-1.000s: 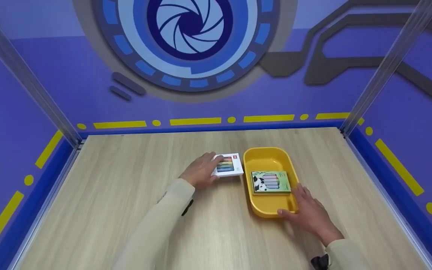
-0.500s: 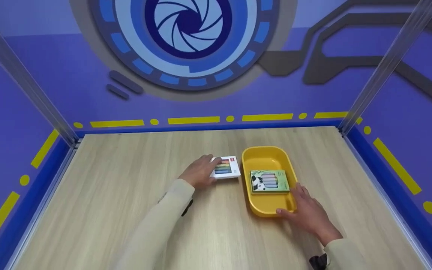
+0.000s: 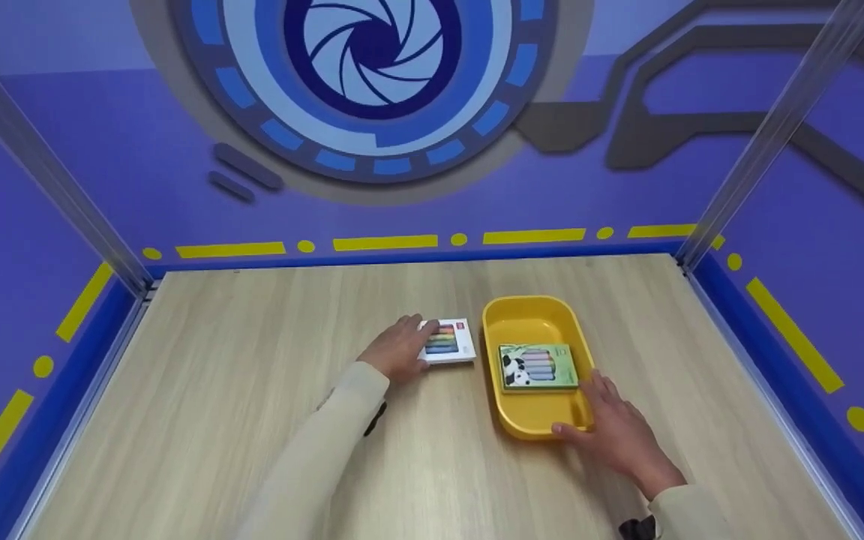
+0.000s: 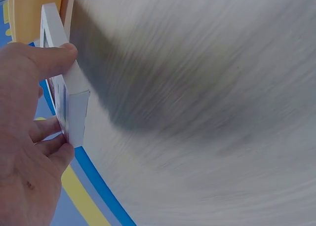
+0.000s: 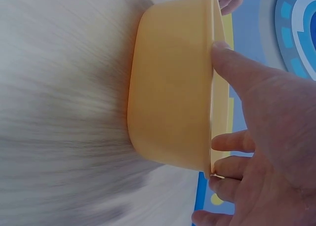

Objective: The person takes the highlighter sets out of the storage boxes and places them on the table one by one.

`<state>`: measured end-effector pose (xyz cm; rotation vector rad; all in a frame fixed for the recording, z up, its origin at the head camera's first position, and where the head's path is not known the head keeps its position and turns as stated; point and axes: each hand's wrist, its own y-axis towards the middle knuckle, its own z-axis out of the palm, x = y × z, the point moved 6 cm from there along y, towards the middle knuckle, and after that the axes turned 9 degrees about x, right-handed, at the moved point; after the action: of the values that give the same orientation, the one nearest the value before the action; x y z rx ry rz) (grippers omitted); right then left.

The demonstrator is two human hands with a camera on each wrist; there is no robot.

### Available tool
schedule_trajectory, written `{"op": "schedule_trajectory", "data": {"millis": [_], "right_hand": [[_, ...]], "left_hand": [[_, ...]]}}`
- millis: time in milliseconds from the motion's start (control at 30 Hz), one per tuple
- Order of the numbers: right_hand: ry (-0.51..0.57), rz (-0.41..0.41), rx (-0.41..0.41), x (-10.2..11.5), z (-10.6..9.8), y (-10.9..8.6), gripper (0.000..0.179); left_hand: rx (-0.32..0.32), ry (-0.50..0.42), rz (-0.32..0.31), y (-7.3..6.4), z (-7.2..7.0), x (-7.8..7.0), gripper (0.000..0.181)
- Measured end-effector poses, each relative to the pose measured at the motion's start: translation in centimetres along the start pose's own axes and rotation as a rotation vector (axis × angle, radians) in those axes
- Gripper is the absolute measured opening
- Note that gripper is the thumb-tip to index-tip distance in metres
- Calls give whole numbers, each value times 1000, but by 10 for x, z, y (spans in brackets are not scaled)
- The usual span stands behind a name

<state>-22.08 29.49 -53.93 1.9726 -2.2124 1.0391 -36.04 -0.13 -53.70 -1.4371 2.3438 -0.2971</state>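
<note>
A flat white box of coloured sticks (image 3: pixel 453 343) lies just left of the yellow tray (image 3: pixel 531 420). My left hand (image 3: pixel 396 351) holds the box by its left part, thumb on the near edge and fingers on the far one. The left wrist view shows the thumb and fingertips on opposite edges of the white box (image 4: pixel 76 112). A green panda box (image 3: pixel 538 367), with coloured sticks on its front, lies inside the tray. My right hand (image 3: pixel 618 431) grips the tray's near right corner. In the right wrist view thumb and fingertips touch the rim of the tray (image 5: pixel 170 88).
The wooden tabletop (image 3: pixel 267 375) carries the tray. Blue-purple panels with yellow marks (image 3: pixel 385 242) stand at the back and both sides, with clear corner posts (image 3: pixel 769 135) between them.
My left hand has shifted slightly left and nearer with the white box, widening the gap to the tray. My right hand keeps its place on the tray, where the green box still lies.
</note>
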Motion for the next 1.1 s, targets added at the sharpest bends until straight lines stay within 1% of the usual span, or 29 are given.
{"op": "schedule_trajectory", "data": {"millis": [100, 267, 467, 667, 833, 1033, 1100], "right_hand": [[-1, -1, 3, 0, 1, -2, 111], [12, 2, 0, 0, 2, -4, 111], [33, 26, 27, 0, 3, -2, 114], [39, 38, 30, -2, 3, -2, 113], [39, 46, 32, -3, 4, -2, 113], [52, 47, 29, -3, 4, -3, 114], [39, 24, 17, -1, 3, -3, 111]], "left_hand": [[0, 4, 8, 0, 1, 1, 68], [-18, 13, 31, -1, 1, 3, 67], [-15, 20, 24, 0, 3, 5, 67], [-8, 0, 10, 3, 4, 2, 67], [-17, 5, 28, 1, 3, 5, 66], [3, -37, -14, 1, 3, 10, 70], [-4, -29, -9, 1, 2, 10, 70]]}}
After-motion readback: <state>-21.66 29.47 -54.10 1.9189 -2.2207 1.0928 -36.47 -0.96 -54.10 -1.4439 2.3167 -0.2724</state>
